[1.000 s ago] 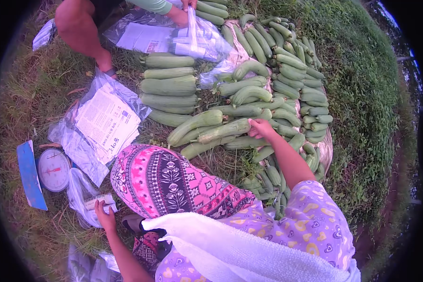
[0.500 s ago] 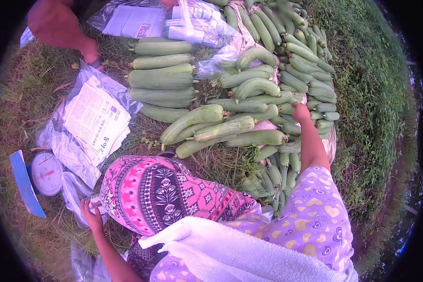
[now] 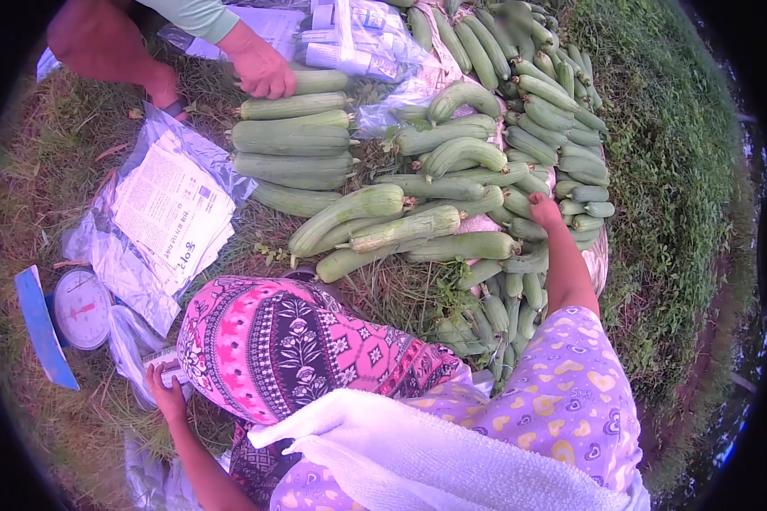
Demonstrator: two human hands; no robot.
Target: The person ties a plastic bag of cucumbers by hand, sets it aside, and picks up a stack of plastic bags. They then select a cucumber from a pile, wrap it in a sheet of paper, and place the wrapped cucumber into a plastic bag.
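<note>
Several long green gourds (image 3: 458, 247) lie heaped in front of me, and a row of others (image 3: 291, 138) lies side by side to their left. My right hand (image 3: 545, 211) reaches into the pile, its fingers at a gourd beneath them; whether it grips one is unclear. Beside my patterned trousers at the lower left, my left hand (image 3: 164, 390) rests against clear plastic with a printed label (image 3: 167, 364), fingers apart. A co-worker's hand (image 3: 266, 68) touches the top gourd of the row.
Printed papers (image 3: 175, 213) lie on plastic sheeting at the left, beside a round dial scale (image 3: 83, 309) with a blue edge (image 3: 46, 328). Plastic bags with rolled packs (image 3: 349, 58) lie at the top. Grass (image 3: 665, 170) borders the pile on the right.
The co-worker's hand and green sleeve have come in from the top left onto the top gourd of the row. My right hand has moved slightly down.
</note>
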